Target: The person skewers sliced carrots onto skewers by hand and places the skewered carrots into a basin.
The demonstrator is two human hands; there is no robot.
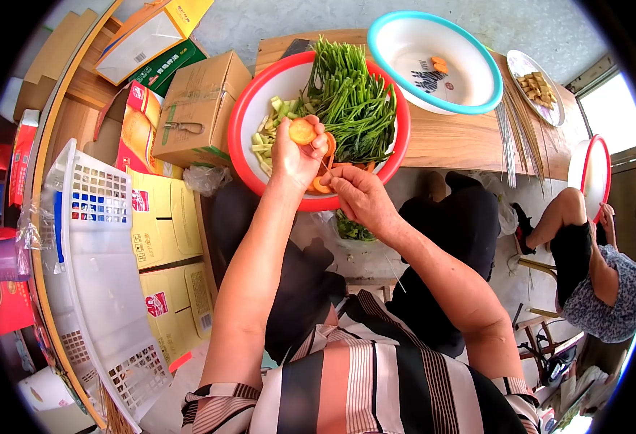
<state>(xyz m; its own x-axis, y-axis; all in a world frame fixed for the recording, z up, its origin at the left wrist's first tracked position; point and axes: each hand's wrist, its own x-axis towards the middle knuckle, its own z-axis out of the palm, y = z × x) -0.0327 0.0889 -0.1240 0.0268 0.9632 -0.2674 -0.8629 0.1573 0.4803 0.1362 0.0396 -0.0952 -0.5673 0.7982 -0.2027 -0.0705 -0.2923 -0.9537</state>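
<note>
A round orange carrot slice (302,131) rests in my left hand (294,160), whose fingers curl around it above a red-rimmed basin (240,130). My right hand (365,197) is closed in a pinch just beside it, on what looks like a thin skewer (324,166); much of the skewer is hidden by the fingers. More carrot slices (321,185) lie in the basin beneath my hands. A big heap of green leafy stalks (354,101) fills the basin's right side, and pale green cut pieces (266,137) lie at its left.
On the wooden table (434,141) stand a blue-rimmed basin (470,79) with a few carrot pieces, a plate (518,65) of brown chunks, and several loose skewers (517,134). Cardboard boxes (198,108) and a white plastic crate (97,267) line the left. Another person (596,289) sits at right.
</note>
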